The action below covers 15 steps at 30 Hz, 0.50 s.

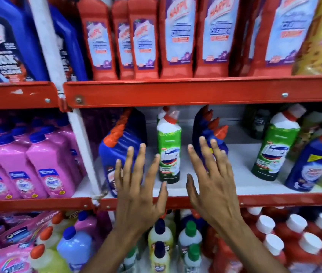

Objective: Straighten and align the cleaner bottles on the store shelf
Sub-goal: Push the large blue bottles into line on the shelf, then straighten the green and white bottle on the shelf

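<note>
Both hands reach up to the middle shelf (254,186), backs toward the camera. The left hand (136,186) has its fingers (129,160) spread wide and straight; they overlap the front of the blue bottle row (116,148) at the left of the shelf, though actual contact cannot be told. Its thumb lies just beside the lower part of the green bottle (169,154). The right hand (213,180) is likewise open, fingers fanned and holding nothing, its fingertips lying over the second blue bottle row (211,133), which stands to the right of the green bottle. The green bottle stands upright between the two hands, another like it behind. Further right on the same shelf a second green bottle (274,146) leans to the right, and near it a blue bottle (310,164) leans as well. Tall red bottles (178,36) line the shelf above; pink bottles (34,160) fill the bay to the left.
</note>
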Available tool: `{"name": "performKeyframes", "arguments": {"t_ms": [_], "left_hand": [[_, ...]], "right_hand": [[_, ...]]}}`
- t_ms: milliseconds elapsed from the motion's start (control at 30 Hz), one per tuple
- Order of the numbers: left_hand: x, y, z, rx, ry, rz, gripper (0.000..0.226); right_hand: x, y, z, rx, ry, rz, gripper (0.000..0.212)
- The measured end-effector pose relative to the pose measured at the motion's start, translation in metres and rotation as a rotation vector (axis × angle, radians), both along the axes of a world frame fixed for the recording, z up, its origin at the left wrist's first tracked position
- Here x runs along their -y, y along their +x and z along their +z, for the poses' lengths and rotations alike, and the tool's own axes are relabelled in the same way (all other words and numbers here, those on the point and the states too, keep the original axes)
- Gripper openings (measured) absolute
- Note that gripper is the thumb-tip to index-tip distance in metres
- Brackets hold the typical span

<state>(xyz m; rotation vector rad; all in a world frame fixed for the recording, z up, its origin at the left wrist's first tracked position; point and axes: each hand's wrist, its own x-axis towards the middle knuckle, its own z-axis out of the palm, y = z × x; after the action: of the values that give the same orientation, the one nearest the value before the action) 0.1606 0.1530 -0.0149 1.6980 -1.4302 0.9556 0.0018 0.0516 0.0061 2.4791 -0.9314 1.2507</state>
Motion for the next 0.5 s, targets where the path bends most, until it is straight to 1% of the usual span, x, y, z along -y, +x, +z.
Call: {"name": "performKeyframes", "arguments": {"t_ms": [67, 133, 267, 367, 433, 500], "left_hand": [[0.023, -0.023, 0.001, 0.093, 0.084, 0.007, 0.072], [0.046, -0.046, 0.000, 0.152, 0.127, -0.008, 0.075], [0.087, -0.090, 0.001, 0.196, 0.191, -0.136, 0.080], [0.117, -0.121, 0.001, 0.201, 0.199, -0.260, 0.070], [0.139, -0.139, -0.001, 0.205, 0.208, -0.317, 0.065], [0.161, -0.154, -0.003, 0.140, 0.261, -0.373, 0.064]], "right_hand": [[0.013, -0.025, 0.000, -0.034, -0.014, -0.104, 0.077], [0.029, -0.050, -0.003, -0.044, -0.004, -0.178, 0.080], [0.062, -0.100, -0.013, -0.023, 0.049, -0.221, 0.081], [0.089, -0.133, -0.024, 0.071, 0.135, -0.187, 0.074], [0.104, -0.148, -0.028, 0.174, 0.258, -0.170, 0.070], [0.117, -0.157, -0.030, 0.265, 0.404, -0.156, 0.067]]}}
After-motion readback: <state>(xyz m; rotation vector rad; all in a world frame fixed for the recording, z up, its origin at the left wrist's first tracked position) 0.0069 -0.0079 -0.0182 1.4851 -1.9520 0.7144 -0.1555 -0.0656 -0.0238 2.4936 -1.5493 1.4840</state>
